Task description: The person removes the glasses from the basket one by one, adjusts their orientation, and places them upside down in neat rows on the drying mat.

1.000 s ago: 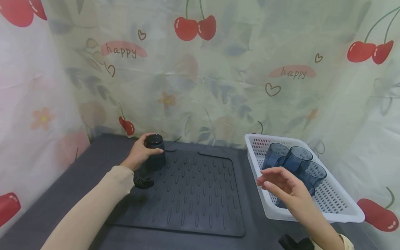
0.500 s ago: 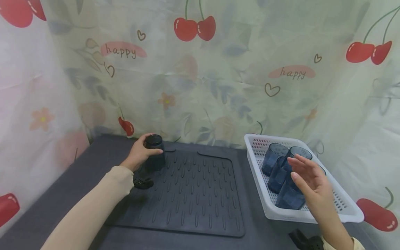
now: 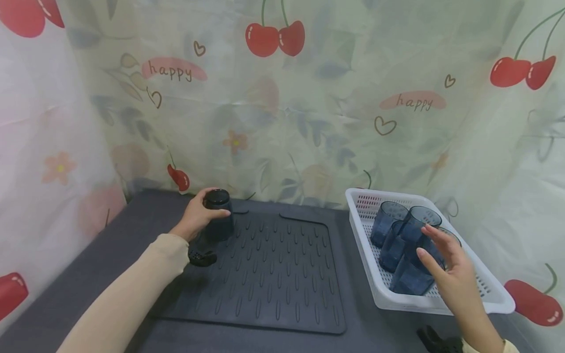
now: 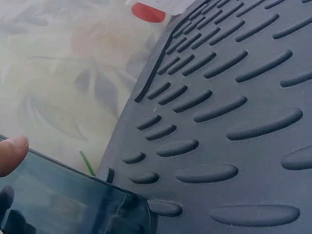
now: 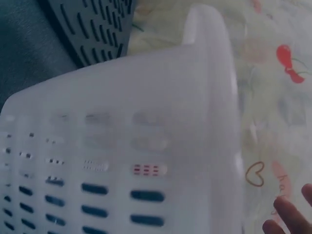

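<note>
My left hand [image 3: 196,215] grips a dark blue drinking glass [image 3: 220,228], thumb on the near side, at the far left corner of the black ridged mat [image 3: 273,279]. In the left wrist view the lower end of that glass [image 4: 73,197] meets the mat, and a fingertip [image 4: 14,152] lies on its side. My right hand [image 3: 456,274] hovers over the white basket, fingers slightly bent and apart, with nothing visibly held. Several blue glasses [image 3: 408,277] lean together in the basket beneath it; the hand hides part of the right-hand one. Right fingertips [image 5: 291,214] show at the right wrist view's lower corner.
The white perforated basket [image 3: 496,305] stands right of the mat on a dark tabletop [image 3: 247,338]. A cherry-printed curtain [image 3: 309,122] hangs behind and along both sides. In the right wrist view the basket wall [image 5: 187,117] fills much of the picture.
My right hand has moved rightward from the basket's near left edge to above the glasses' right side, uncovering the front ones. My left hand and its glass have stayed put.
</note>
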Demonstrator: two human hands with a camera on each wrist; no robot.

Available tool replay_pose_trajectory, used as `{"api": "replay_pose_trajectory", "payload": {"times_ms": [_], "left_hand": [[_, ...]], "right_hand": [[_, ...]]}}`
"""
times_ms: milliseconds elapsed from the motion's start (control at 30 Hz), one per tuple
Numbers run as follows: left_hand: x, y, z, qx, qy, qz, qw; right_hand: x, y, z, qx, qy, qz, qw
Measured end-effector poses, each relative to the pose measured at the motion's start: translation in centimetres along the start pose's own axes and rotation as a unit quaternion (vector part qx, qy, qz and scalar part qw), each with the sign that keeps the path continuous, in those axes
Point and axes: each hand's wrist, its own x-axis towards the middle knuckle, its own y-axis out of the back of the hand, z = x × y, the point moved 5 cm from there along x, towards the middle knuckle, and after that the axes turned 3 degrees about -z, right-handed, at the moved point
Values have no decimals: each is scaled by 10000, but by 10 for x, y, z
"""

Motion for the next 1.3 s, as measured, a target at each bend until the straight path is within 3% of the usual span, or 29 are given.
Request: {"api": "replay_pose_trajectory", "payload": {"times_ms": [200,433,867,1300], "left_hand": [[1,1,-1,4,3,-18,10000],[1,1,-1,-5,-3,-43,10000],[0,0,-1,45,-44,-17,10000],[-2,-1,2,-49,40,-91,9999]], "right_hand": [[0,0,18,-432,-660,-403,9961],[0,-3,28,-656,-1369,-1029,9830],[3,-4,38,-894,-1726,-1538,9688],[7,-5,49,-1420,-1848,-2345,9438]]}}
